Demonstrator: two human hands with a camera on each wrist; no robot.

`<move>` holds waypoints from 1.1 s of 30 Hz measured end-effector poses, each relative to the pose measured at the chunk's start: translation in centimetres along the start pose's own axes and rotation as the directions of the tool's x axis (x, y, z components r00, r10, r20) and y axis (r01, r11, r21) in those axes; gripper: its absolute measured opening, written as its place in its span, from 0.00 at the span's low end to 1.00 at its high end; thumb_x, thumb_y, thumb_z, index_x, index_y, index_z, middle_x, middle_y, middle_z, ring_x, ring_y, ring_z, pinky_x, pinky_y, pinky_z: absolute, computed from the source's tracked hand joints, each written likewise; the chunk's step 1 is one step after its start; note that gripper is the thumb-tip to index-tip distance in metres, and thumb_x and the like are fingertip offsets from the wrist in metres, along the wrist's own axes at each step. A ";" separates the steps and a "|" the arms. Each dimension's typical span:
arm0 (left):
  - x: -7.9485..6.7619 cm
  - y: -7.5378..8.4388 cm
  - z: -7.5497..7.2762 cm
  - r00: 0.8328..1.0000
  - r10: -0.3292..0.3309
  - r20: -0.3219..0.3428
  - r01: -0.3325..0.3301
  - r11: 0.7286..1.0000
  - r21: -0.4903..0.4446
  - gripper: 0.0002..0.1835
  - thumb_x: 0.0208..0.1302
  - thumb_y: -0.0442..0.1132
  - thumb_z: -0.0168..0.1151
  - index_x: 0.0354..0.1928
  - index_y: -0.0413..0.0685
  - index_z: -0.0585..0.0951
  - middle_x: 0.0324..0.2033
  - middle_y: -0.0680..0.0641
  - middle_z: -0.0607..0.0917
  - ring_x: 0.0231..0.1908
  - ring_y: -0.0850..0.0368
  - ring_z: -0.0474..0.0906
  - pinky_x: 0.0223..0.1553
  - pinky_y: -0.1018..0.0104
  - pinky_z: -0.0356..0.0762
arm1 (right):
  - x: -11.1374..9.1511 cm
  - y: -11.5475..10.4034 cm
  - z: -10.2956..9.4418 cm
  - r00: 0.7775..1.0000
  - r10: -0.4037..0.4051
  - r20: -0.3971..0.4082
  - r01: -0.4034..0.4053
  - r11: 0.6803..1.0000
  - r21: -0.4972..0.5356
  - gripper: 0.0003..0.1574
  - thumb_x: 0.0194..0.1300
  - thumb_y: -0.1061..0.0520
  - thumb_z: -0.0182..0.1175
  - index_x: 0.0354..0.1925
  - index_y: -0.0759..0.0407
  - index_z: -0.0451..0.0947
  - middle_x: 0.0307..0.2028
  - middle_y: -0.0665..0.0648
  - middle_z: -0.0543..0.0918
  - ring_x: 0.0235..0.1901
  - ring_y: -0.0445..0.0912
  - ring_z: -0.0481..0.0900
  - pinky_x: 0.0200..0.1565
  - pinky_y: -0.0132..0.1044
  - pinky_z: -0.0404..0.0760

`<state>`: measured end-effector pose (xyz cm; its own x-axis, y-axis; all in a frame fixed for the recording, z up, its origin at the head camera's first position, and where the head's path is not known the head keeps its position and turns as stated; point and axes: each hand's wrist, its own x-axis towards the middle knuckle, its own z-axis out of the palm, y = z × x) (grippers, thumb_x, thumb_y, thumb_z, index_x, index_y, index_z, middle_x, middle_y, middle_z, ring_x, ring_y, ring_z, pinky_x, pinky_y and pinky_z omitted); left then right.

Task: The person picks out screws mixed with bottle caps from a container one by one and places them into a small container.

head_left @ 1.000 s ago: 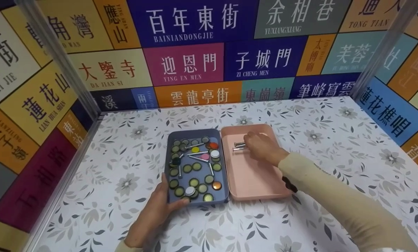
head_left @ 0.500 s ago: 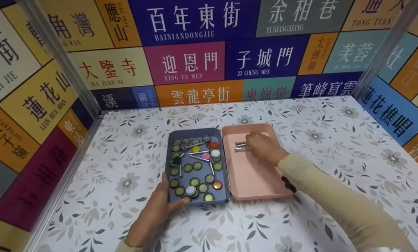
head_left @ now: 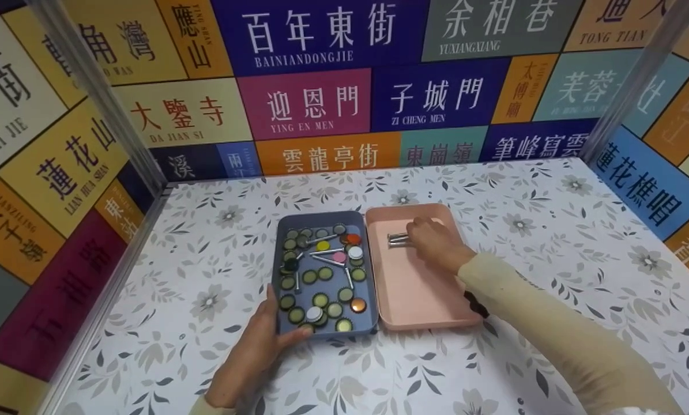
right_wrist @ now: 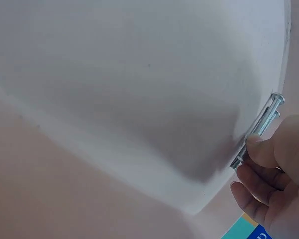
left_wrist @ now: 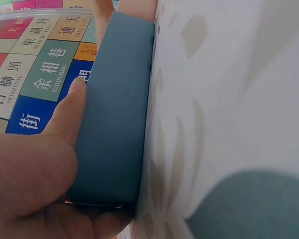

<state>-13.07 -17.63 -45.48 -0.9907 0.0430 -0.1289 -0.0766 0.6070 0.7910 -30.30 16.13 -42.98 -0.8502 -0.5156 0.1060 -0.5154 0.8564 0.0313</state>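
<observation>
A blue-grey tray (head_left: pixel 327 321) holds metal caps (head_left: pixel 324 273), most with their ribbed undersides up, and several silver bolts (head_left: pixel 297 280). My left hand (head_left: pixel 260 340) grips its near left corner, thumb along the front rim; the left wrist view shows that thumb (left_wrist: pixel 70 107) against the tray's outer wall (left_wrist: pixel 114 114). Inside the pink tray (head_left: pixel 422 300), toward its back, my right hand (head_left: pixel 433 239) pinches silver bolts (head_left: pixel 398 239), their heads sticking out to the left. In the right wrist view the thumb (right_wrist: pixel 261 149) lies on the bolts (right_wrist: pixel 264 119) near the pale tray wall.
Both trays stand side by side on a white floral tablecloth (head_left: pixel 206 242). Walls of coloured panels with writing (head_left: pixel 321 104) enclose the table at the back and both sides. A few caps in the blue-grey tray show orange (head_left: pixel 357 305), yellow, white or pink tops.
The bolts in my right hand have drawn closer together, lying nearly side by side. The right hand has barely shifted. My left hand and both trays have kept their places.
</observation>
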 end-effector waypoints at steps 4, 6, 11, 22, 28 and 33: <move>-0.1 0.0 0.0 1.000 0.002 -0.005 -0.002 1.000 0.003 0.68 0.52 0.54 0.77 0.80 0.41 0.38 0.72 0.29 0.62 0.72 0.37 0.63 0.74 0.42 0.57 | 0.2 0.0 -0.2 1.000 -0.009 0.021 0.010 0.999 -0.052 0.15 0.50 0.70 0.69 0.39 0.71 0.80 0.35 0.65 0.82 0.35 0.55 0.80 0.38 0.47 0.84; -0.1 0.1 0.0 1.000 0.013 -0.009 -0.013 1.000 0.004 0.68 0.51 0.54 0.77 0.80 0.40 0.38 0.72 0.29 0.63 0.71 0.36 0.64 0.74 0.41 0.58 | 0.3 -0.1 -0.3 0.999 -0.003 0.036 0.005 0.998 -0.060 0.14 0.52 0.70 0.68 0.40 0.70 0.80 0.36 0.65 0.82 0.35 0.55 0.80 0.38 0.46 0.84; -0.1 0.1 0.0 1.000 0.018 -0.005 -0.018 1.000 -0.003 0.68 0.51 0.53 0.77 0.79 0.39 0.38 0.72 0.28 0.63 0.71 0.36 0.64 0.74 0.41 0.57 | 0.4 -0.1 -0.2 0.999 0.012 0.037 -0.010 0.998 -0.069 0.13 0.55 0.70 0.65 0.41 0.69 0.81 0.36 0.65 0.83 0.36 0.55 0.80 0.39 0.46 0.84; -0.1 0.2 -0.2 1.000 0.013 0.004 -0.013 1.000 0.014 0.68 0.52 0.54 0.76 0.80 0.41 0.37 0.71 0.30 0.65 0.70 0.37 0.66 0.74 0.42 0.59 | 0.1 -0.2 -0.5 1.000 0.015 -0.022 -0.015 0.999 -0.033 0.09 0.58 0.69 0.64 0.39 0.69 0.81 0.36 0.65 0.83 0.32 0.53 0.80 0.35 0.45 0.83; -0.1 0.2 -0.2 0.999 0.032 0.013 -0.032 0.999 0.032 0.68 0.52 0.55 0.75 0.79 0.38 0.36 0.72 0.28 0.63 0.71 0.34 0.63 0.74 0.41 0.57 | -0.4 -1.0 -1.0 0.997 -0.046 -0.068 0.048 0.999 0.026 0.05 0.54 0.70 0.62 0.32 0.68 0.78 0.33 0.64 0.80 0.31 0.53 0.77 0.32 0.45 0.80; -0.1 0.2 -0.1 0.999 0.037 0.012 -0.037 0.999 0.021 0.68 0.52 0.53 0.76 0.79 0.39 0.36 0.72 0.30 0.63 0.71 0.36 0.64 0.74 0.42 0.57 | -0.7 -2.3 -1.4 0.996 -0.058 -0.071 0.066 0.992 0.109 0.03 0.58 0.69 0.63 0.33 0.67 0.79 0.34 0.63 0.81 0.34 0.54 0.78 0.36 0.46 0.81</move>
<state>-13.03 -17.60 -45.28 -0.9914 0.0751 -0.1069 -0.0373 0.6213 0.7827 -28.41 14.58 -41.69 -0.8090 -0.5614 0.1744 -0.5789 0.8123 -0.0704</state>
